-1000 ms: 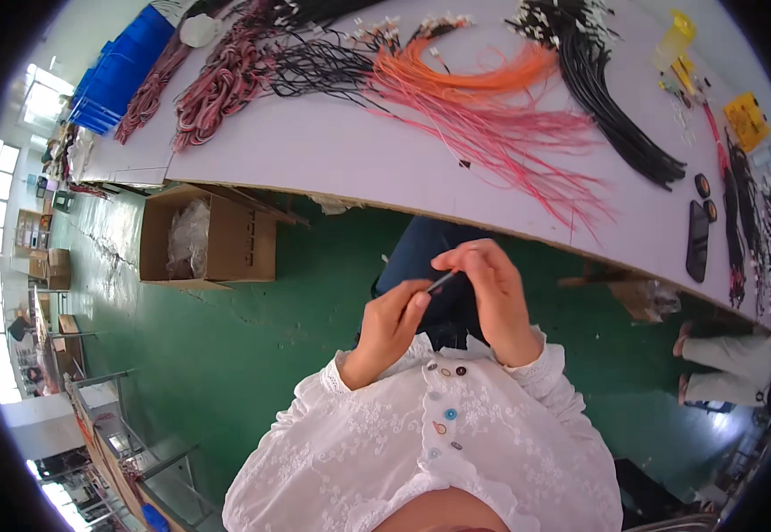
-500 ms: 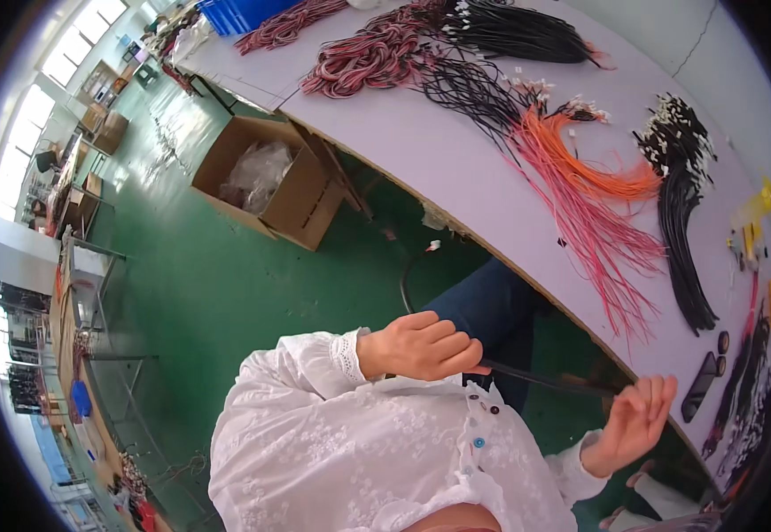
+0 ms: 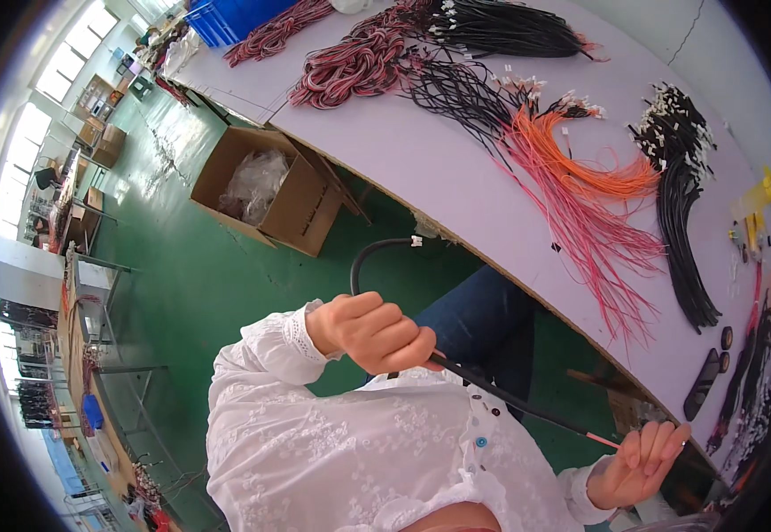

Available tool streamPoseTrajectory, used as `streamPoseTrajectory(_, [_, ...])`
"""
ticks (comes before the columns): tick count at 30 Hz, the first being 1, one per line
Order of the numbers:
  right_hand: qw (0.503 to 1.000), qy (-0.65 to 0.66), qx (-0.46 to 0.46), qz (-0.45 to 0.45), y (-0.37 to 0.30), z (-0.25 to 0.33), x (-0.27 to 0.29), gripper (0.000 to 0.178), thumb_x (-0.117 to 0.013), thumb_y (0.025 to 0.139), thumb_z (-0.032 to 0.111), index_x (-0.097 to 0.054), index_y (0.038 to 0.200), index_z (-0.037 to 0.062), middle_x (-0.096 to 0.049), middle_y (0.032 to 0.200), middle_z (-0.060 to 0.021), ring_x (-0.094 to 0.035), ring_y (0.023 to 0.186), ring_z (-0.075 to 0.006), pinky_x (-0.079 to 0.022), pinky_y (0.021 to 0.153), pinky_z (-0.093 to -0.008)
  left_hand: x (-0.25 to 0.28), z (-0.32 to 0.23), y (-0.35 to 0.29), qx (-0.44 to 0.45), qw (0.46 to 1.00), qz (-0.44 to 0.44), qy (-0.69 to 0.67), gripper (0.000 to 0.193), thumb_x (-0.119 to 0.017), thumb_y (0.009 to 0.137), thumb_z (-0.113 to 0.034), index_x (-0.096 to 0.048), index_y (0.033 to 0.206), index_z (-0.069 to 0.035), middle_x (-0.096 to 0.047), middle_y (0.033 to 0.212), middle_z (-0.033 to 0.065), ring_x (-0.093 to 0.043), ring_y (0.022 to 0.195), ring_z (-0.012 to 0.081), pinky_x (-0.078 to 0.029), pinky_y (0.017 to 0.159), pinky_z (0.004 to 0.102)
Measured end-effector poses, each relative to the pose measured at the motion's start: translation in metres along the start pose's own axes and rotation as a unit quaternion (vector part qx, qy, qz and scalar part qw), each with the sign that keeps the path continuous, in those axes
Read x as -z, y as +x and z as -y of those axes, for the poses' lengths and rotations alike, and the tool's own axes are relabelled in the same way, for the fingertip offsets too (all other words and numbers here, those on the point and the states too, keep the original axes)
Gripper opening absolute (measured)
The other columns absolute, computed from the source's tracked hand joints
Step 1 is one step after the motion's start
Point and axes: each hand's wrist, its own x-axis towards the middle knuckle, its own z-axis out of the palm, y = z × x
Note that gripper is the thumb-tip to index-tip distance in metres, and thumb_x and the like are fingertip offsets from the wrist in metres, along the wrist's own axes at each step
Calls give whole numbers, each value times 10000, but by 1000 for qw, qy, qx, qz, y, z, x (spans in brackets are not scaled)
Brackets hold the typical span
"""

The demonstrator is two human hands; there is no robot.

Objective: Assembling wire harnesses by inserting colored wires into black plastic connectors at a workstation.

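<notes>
Stretched between my hands is a black sleeved cable [image 3: 514,401]. My left hand [image 3: 375,332] is wrapped in a fist around it. Beyond that fist, the cable's other end curves up and over to a small white connector [image 3: 416,241]. My right hand [image 3: 642,461] pinches the short pink wire end [image 3: 602,440] that comes out of the black sleeve. Both hands are in front of my body, off the near edge of the table; the right one is close to that edge.
On the pale table [image 3: 456,168] lie pink wires [image 3: 594,257], orange wires [image 3: 580,173], black cables with white connectors [image 3: 676,230] and coiled red-black wires [image 3: 350,66]. A blue bin [image 3: 235,19] stands at the far end. An open cardboard box [image 3: 301,208] with clear plastic sits on the floor.
My left hand has moved left and slightly up, and the right slightly down. More of the cable shows between them, with its pink end now visible. The connector end has swung up.
</notes>
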Motion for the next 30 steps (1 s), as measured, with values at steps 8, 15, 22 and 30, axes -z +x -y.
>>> streamPoseTrajectory(8, [1000, 19, -9, -14, 28, 3, 20, 182, -389, 1071, 90, -363, 892, 78, -332, 721, -21, -335, 630, -118, -361, 608, -288, -8, 21, 22, 42, 996, 43, -70, 377, -694, 891, -431, -545, 752, -114, -286, 577, -38, -304, 453, 89, -230, 429, 249])
streamPoseTrajectory(15, [959, 5, -203, -197, 128, -63, 80, 373, -495, 1051, 227, -504, 1372, 38, -631, 1272, -86, -615, 1147, -222, -535, 964, -400, -22, 170, 71, 309, 780, 300, -453, 173, -653, 941, -167, -693, 1040, -30, -707, 891, 112, -668, 786, 251, -540, 739, 321])
streamPoseTrajectory(22, [940, -9, -233, -250, 170, -90, 101, 407, -482, 1052, 261, -479, 1394, 41, -601, 1322, -133, -644, 1091, -241, -545, 931, -376, -177, 395, 157, 275, 949, 18, -154, 172, -670, 944, -167, -716, 1033, -27, -657, 834, 72, -613, 770, 178, -485, 709, 312])
streamPoseTrajectory(30, [901, -137, -209, -355, 187, -80, 112, 366, -477, 1048, 286, -528, 1304, 30, -671, 1183, -126, -682, 859, -201, -551, 713, -287, -462, 450, 153, 289, 957, 14, 1, 217, -634, 939, -292, -749, 1098, -199, -676, 937, 82, -613, 931, 316, -508, 829, 414])
